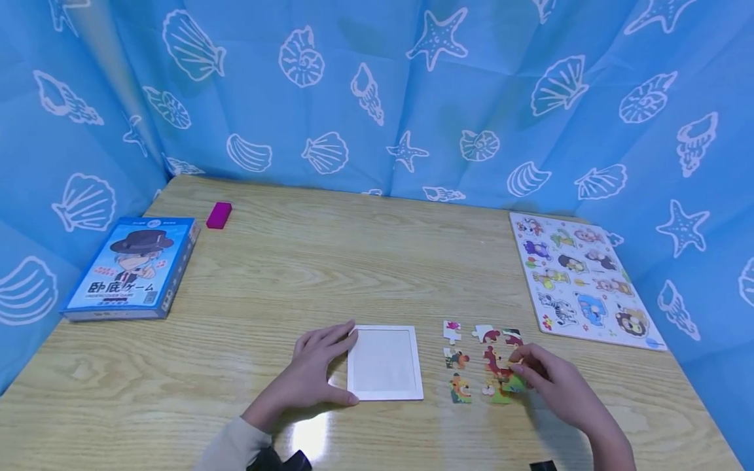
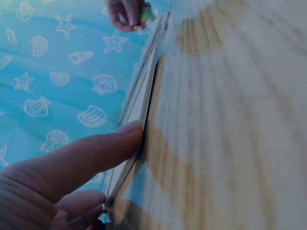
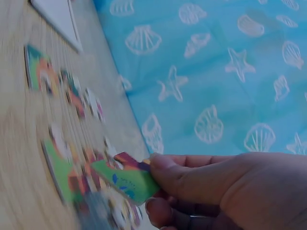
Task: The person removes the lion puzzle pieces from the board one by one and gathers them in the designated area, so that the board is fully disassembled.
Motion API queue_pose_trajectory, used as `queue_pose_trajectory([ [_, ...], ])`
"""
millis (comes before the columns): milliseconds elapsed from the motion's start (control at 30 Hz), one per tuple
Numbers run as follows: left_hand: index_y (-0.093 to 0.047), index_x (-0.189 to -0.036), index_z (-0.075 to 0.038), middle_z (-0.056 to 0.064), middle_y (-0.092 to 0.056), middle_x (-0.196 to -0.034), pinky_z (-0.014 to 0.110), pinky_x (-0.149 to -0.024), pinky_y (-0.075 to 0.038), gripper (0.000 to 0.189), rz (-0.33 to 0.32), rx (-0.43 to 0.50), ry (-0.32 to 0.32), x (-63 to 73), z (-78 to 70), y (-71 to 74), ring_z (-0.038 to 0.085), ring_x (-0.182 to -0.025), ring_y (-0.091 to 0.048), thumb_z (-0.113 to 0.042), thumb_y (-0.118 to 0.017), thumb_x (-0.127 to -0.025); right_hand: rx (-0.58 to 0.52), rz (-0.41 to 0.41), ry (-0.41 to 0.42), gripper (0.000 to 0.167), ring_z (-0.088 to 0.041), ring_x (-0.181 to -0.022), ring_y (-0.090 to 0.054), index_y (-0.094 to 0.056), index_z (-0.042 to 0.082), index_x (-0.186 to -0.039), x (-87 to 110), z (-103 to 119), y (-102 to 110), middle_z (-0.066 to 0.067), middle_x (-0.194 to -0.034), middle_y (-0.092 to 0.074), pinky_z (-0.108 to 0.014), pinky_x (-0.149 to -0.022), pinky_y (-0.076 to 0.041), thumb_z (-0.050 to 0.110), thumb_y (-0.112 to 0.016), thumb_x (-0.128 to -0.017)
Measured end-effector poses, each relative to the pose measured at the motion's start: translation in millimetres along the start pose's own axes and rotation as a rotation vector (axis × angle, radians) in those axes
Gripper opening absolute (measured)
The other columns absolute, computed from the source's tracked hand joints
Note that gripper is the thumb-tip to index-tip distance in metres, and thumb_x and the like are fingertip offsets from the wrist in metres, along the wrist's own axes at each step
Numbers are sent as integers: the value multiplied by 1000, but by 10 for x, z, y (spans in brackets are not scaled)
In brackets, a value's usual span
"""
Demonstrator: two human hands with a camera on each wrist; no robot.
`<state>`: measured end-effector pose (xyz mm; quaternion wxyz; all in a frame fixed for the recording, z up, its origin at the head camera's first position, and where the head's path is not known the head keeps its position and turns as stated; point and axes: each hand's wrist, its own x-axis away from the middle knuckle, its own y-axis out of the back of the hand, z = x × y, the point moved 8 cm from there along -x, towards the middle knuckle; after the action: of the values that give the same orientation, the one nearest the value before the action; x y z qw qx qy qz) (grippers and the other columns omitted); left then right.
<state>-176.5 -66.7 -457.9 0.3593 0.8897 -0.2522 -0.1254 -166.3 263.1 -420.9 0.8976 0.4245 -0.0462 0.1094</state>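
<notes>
A square white puzzle tray [image 1: 385, 363] lies on the table before me. My left hand [image 1: 312, 373] holds its left side, thumb at the near corner and fingers at the far one; the left wrist view shows the thumb [image 2: 129, 132] against the tray's edge. My right hand [image 1: 550, 379] pinches a green jigsaw piece [image 3: 127, 182] between thumb and fingers, tilted over the other pieces. To the right of the tray stands a column of loose pieces [image 1: 460, 390], and beside it a closer group [image 1: 493, 360] in red, green and white, partly hidden by the right hand.
An animal puzzle board [image 1: 580, 284] lies at the right back. A blue game box [image 1: 129, 268] sits at the left, with a small magenta block [image 1: 219, 215] near it. Blue curtains [image 1: 377, 98] with shell patterns enclose the wooden table [image 1: 353, 255].
</notes>
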Motion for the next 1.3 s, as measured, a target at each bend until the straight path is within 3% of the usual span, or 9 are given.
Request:
queue_pose_trajectory([
  [433,-39,-141,4,15,-27,-151,60,-102,-9,97,2,14,-17,5,-15,-3,37,-134,-23,-44,-81,-69,45,58,-107,12,-14,-71,-53,-61,1,-104,95,-391,45,0,-81,-59,-26,-61,-45,7,-56,-95],
  [667,-39,-141,3,15,-27,-152,57,-102,-8,96,5,9,-6,2,-2,-7,36,-135,-21,-42,-82,-68,40,53,-86,13,-13,-73,-56,-59,1,-106,100,-411,30,-1,-83,-60,-26,-62,-46,6,-58,-94],
  [933,-40,-141,4,16,-29,-151,60,-101,-11,97,-7,-2,-26,7,-30,13,37,-134,-24,-46,-81,-69,91,44,-150,14,-15,-73,-56,-57,0,-102,51,-467,29,-1,-80,-59,-27,-62,-46,8,-62,-91],
  [1300,-40,-140,5,16,-29,-150,59,-101,-12,97,-11,-8,-31,16,-38,19,37,-133,-26,-46,-81,-69,141,17,-91,8,-14,-67,-51,-60,5,-94,52,-456,36,1,-75,-55,-26,-58,-42,4,-65,-88],
])
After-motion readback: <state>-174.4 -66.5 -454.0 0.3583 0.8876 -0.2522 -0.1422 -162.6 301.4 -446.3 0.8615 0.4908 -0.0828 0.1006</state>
